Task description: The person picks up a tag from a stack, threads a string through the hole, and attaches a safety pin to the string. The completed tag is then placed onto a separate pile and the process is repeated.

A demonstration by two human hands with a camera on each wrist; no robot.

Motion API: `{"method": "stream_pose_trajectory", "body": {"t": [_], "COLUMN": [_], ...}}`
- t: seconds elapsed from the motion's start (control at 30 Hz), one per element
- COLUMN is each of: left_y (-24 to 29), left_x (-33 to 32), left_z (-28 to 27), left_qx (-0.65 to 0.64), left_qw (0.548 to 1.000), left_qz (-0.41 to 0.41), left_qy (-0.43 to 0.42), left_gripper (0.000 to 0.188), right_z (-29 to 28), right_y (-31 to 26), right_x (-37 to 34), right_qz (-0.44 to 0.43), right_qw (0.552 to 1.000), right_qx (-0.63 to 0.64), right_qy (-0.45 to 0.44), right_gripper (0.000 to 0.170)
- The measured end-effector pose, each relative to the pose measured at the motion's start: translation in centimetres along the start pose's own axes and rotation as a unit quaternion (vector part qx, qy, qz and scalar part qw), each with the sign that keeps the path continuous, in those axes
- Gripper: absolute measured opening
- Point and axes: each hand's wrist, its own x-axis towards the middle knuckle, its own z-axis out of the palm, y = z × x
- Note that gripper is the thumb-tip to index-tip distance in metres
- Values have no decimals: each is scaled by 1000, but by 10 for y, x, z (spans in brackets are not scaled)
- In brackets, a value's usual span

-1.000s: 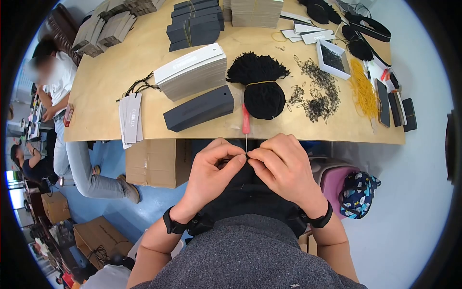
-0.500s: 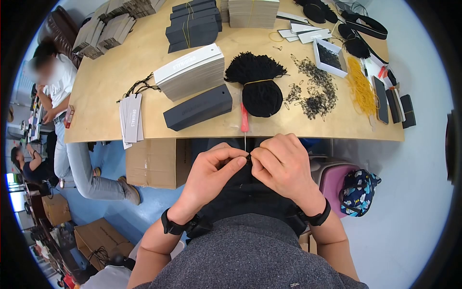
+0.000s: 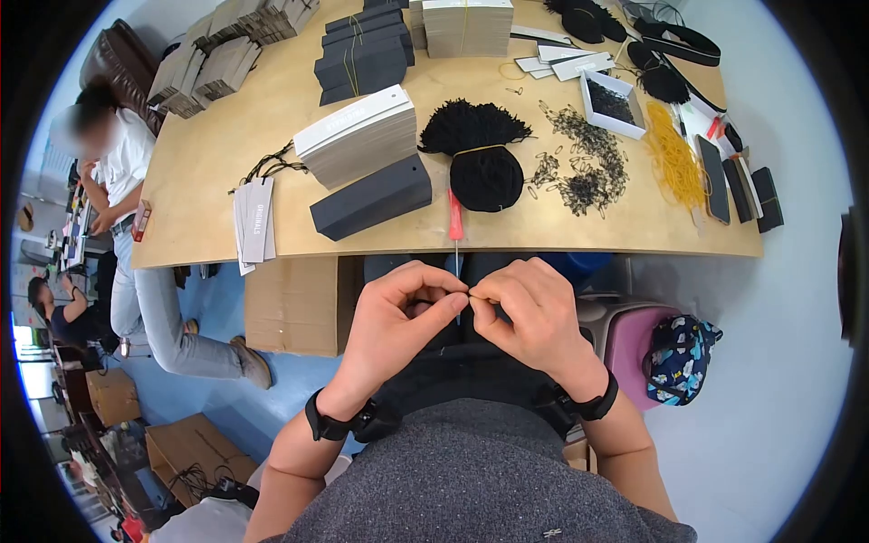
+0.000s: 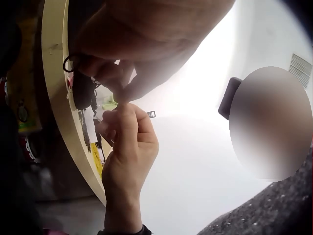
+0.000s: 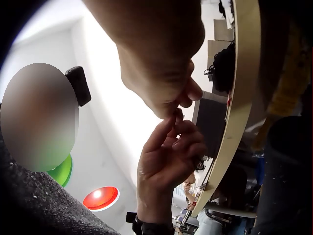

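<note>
In the head view my left hand (image 3: 403, 312) and right hand (image 3: 534, 317) meet fingertip to fingertip just in front of the table edge. Both pinch a thin black cord (image 5: 179, 115) between thumb and forefinger, mostly hidden by the fingers. A dark loop (image 4: 71, 62) sticks out beside the left hand in the left wrist view. Past the right hand's knuckles shows a small dark metal end (image 4: 151, 114). Just beyond the fingertips, a red-handled tool (image 3: 455, 217) lies on the table, its thin metal shaft pointing toward me over the edge.
On the table (image 3: 195, 226) are a black cord bundle (image 3: 486, 176), scattered small pins (image 3: 588, 176), a white box (image 3: 614, 104), yellow cords (image 3: 672, 163), tag stacks (image 3: 358, 136) and strung tags (image 3: 256, 222). A cardboard box (image 3: 290, 303) stands underneath. Another person (image 3: 118, 172) sits at left.
The hands stay joined at the fingertips, with small finger shifts; the dark bit between them shows less now. The head view has turned slightly, so the table's things appear shifted.
</note>
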Motion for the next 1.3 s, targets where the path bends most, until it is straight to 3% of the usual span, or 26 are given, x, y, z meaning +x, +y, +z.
{"method": "stream_pose_trajectory", "body": {"t": [0.07,0.2,0.27,0.43,0.63,0.83,0.97,1.03,1.3], "left_y": [-3,1,-3,-5,-3,-7,-8,-6,-2], "left_x": [1,-1,0,1,1,3,6,6,7], "left_z": [0,-2,-1,-6,-8,-9,-9,-7,-4], "left_qx": [47,142,0,-59,-75,-134,-128,-123,-120], "left_qw": [997,987,1000,998,997,991,991,992,992], "left_qz": [55,82,22,-19,-19,-29,-28,-28,-48], "left_qy": [9,4,20,23,16,-3,-11,-8,6], "left_gripper": [8,8,8,11,12,12,11,11,5], "right_z": [-2,-5,-3,-8,-6,-10,-14,-16,-18], "right_y": [-1,-2,-3,-9,-4,-6,-11,-11,-3], "right_x": [-2,-3,-2,6,13,11,14,20,23], "right_qz": [2,91,114,70,34,68,97,39,-24], "right_qw": [1000,992,989,996,998,994,993,998,996], "right_qx": [5,76,83,54,46,41,56,18,-32], "right_qy": [1,-35,-42,-6,-33,-74,-43,-39,-82], "right_gripper": [18,16,15,18,22,22,22,22,23]}}
